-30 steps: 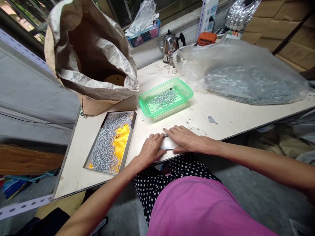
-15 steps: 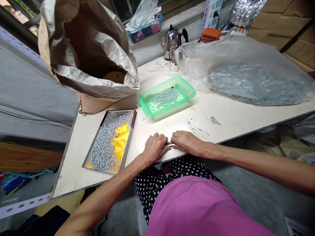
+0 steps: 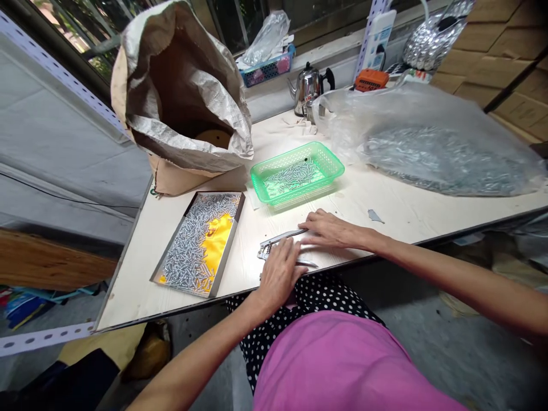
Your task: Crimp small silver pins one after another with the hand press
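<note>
A pair of metal spring-handled pliers (image 3: 266, 248) lies near the table's front edge, its two handles spread and pointing right. My left hand (image 3: 280, 268) is closed over the middle of the pliers and hides part of them. At the tip of the upper handle is my right hand (image 3: 331, 229), its thumb and fingers apart; whether it presses on the handle I cannot tell. Left of the hands, a shallow tray (image 3: 233, 242) holds many small metal pins over a yellow patch. Behind them stands a green plastic basket (image 3: 295, 197) with more small metal pins in it.
A large open sack (image 3: 188, 162) stands at the back left. At the back right lies a clear plastic bag (image 3: 445, 154) full of metal pieces. A steel kettle (image 3: 308, 88) and an orange device (image 3: 371, 80) are by the window. A grey scrap (image 3: 375, 216) lies to the right.
The pliers' handles, pressed together between my hands before, now stand apart. My right hand has moved up and slightly right. The whole view has shifted a little.
</note>
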The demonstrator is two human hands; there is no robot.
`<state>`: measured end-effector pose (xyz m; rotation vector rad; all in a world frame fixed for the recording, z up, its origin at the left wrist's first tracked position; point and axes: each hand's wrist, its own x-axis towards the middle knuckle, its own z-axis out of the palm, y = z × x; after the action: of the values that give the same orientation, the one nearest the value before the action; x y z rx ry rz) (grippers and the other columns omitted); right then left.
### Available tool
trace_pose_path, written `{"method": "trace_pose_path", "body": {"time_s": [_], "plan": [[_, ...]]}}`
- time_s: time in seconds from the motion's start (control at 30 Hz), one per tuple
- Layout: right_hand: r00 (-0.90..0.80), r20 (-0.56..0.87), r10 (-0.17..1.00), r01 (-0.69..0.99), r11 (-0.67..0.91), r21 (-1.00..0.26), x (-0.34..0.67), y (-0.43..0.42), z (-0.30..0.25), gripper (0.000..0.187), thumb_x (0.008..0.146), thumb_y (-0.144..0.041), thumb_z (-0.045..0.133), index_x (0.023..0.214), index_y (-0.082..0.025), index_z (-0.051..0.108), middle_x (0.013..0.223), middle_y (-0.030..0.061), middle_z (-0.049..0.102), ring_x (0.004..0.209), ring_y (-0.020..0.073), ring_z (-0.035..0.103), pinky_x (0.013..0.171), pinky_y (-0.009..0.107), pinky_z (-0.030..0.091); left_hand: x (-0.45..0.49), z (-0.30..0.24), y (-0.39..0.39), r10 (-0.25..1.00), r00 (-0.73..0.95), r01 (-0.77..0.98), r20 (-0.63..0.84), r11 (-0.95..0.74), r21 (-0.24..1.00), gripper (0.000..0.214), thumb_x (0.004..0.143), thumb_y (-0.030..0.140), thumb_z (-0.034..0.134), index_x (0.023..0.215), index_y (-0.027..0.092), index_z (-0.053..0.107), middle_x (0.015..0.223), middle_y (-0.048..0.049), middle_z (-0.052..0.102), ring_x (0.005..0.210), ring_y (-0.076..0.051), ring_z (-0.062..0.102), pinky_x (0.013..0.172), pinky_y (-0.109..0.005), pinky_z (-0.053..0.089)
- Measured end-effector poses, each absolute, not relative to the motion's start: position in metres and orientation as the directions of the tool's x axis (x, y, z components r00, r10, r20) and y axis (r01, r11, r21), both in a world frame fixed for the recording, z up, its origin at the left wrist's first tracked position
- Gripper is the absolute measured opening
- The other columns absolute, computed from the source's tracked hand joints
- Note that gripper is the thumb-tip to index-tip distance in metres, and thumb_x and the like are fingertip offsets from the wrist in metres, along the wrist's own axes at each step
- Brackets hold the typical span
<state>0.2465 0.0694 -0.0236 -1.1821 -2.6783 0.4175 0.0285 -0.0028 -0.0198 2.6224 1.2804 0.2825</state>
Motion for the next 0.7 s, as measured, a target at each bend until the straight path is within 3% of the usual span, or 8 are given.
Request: {"method": "trace_pose_path", "body": {"time_s": [0.13, 0.27, 0.4, 0.47, 0.57, 0.7], "plan": [[-0.599, 0.118, 0.792, 0.735, 0.603, -0.31, 0.238, 0.075, -0.029, 0.02, 0.094, -0.029, 0.056, 0.103, -0.014, 0.067, 0.1, 0.0112, 0.063, 0.094, 0.0232, 0.05, 0.078, 0.033, 0.034, 0.036, -0.027, -0.028, 0.771, 0.634, 0.705, 0.059, -0.607, 0.367, 0.053, 0.094, 0.046, 0.052, 0.139, 0.019, 0.044, 0.148, -0.0133, 0.046, 0.143, -0.032, 0.033, 0.115, -0.055, 0.03], [-0.554, 0.141, 0.821, 0.78, 0.57, -0.258, 0.231, 0.093, -0.028, 0.014, 0.093, -0.028, 0.058, 0.09, -0.017, 0.066, 0.095, 0.0074, 0.066, 0.095, 0.0235, 0.049, 0.077, 0.034, 0.03, 0.041, -0.026, -0.032, 0.782, 0.621, 0.693, 0.054, -0.58, 0.429, 0.051, 0.093, 0.049, 0.053, 0.134, 0.019, 0.049, 0.147, -0.0123, 0.048, 0.143, -0.031, 0.032, 0.117, -0.057, 0.024], [-0.532, 0.157, 0.832, 0.802, 0.555, -0.221, 0.217, 0.097, -0.019, 0.012, 0.092, -0.026, 0.058, 0.092, -0.017, 0.067, 0.098, 0.0089, 0.065, 0.095, 0.0241, 0.048, 0.076, 0.034, 0.027, 0.043, -0.025, -0.03, 0.798, 0.598, 0.687, 0.078, -0.56, 0.463, 0.054, 0.091, 0.051, 0.056, 0.134, 0.019, 0.049, 0.145, -0.0134, 0.05, 0.143, -0.032, 0.032, 0.116, -0.059, 0.023], [-0.634, 0.168, 0.755, 0.722, 0.656, -0.22, 0.199, 0.088, -0.012, 0.011, 0.092, -0.026, 0.06, 0.096, -0.019, 0.068, 0.102, 0.009, 0.063, 0.096, 0.0236, 0.047, 0.076, 0.034, 0.028, 0.043, -0.027, -0.03, 0.792, 0.604, 0.675, 0.091, -0.569, 0.47, 0.057, 0.091, 0.051, 0.057, 0.136, 0.019, 0.047, 0.144, -0.0139, 0.05, 0.142, -0.032, 0.035, 0.116, -0.059, 0.024], [-0.843, 0.153, 0.515, 0.473, 0.847, -0.241, 0.164, 0.068, -0.003, 0.011, 0.091, -0.03, 0.063, 0.095, -0.025, 0.071, 0.104, 0.0065, 0.062, 0.099, 0.0237, 0.046, 0.076, 0.034, 0.029, 0.041, -0.033, -0.033, 0.793, 0.604, 0.675, 0.078, -0.561, 0.478, 0.058, 0.089, 0.052, 0.058, 0.134, 0.015, 0.051, 0.135, -0.0172, 0.057, 0.13, -0.034, 0.049, 0.109, -0.054, 0.037], [-0.941, 0.051, 0.336, 0.319, 0.924, -0.209, 0.126, 0.058, 0.001, 0.013, 0.089, -0.026, 0.064, 0.08, -0.021, 0.071, 0.095, 0.0066, 0.062, 0.095, 0.0231, 0.045, 0.072, 0.035, 0.03, 0.036, -0.042, -0.039, 0.786, 0.617, 0.68, 0.044, -0.561, 0.472, 0.06, 0.087, 0.052, 0.061, 0.131, 0.012, 0.054, 0.127, -0.0182, 0.062, 0.119, -0.035, 0.058, 0.1, -0.049, 0.046]]}}
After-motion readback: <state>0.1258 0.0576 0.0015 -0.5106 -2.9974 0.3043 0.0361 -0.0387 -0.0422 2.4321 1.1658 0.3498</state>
